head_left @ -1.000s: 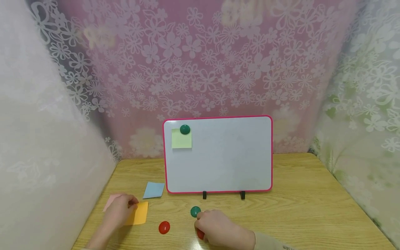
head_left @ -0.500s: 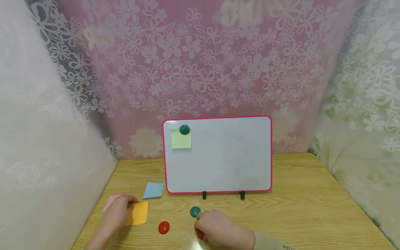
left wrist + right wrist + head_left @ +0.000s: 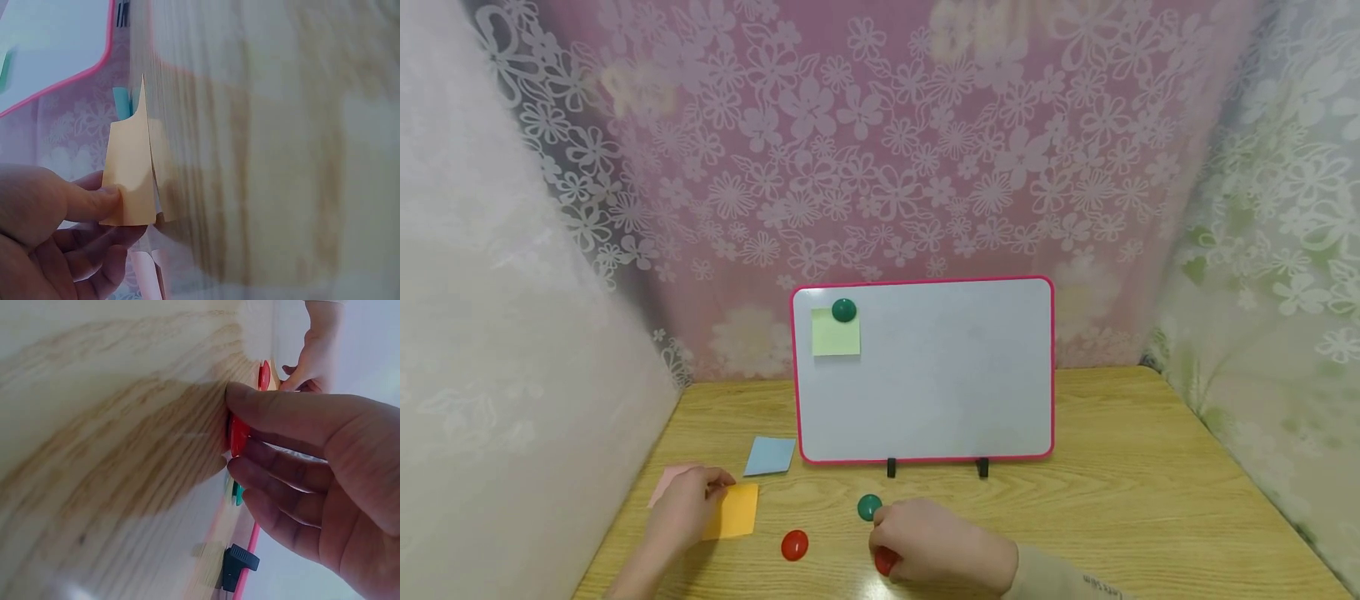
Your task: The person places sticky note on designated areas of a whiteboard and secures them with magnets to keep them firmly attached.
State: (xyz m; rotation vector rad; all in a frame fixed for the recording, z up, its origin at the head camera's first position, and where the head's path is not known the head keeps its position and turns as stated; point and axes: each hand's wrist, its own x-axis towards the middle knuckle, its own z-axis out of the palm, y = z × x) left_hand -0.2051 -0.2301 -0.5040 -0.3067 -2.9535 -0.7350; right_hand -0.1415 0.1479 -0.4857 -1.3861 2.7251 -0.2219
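With thumb and fingers, my left hand (image 3: 681, 508) pinches the left edge of an orange sticky note (image 3: 736, 513). In the left wrist view that note (image 3: 130, 165) bends slightly up from the wooden table. My right hand (image 3: 936, 542) grips a round red magnet (image 3: 885, 562) by its rim, low at the tabletop. The right wrist view shows this magnet (image 3: 238, 434) between thumb and fingertips. Just beyond those fingers lies a green magnet (image 3: 868, 507). A second red magnet (image 3: 794, 545) lies between the two hands.
A pink-framed whiteboard (image 3: 955, 375) stands on black feet (image 3: 982, 467) at the back. A green magnet (image 3: 844, 310) holds a pale green note (image 3: 835, 340) at its upper left. A blue note (image 3: 770, 456) and a pink note (image 3: 667, 481) lie on the left of the table (image 3: 1120, 500).
The orange note has shifted very slightly right with my left hand. My right hand has moved a little right, and more of its red magnet shows.
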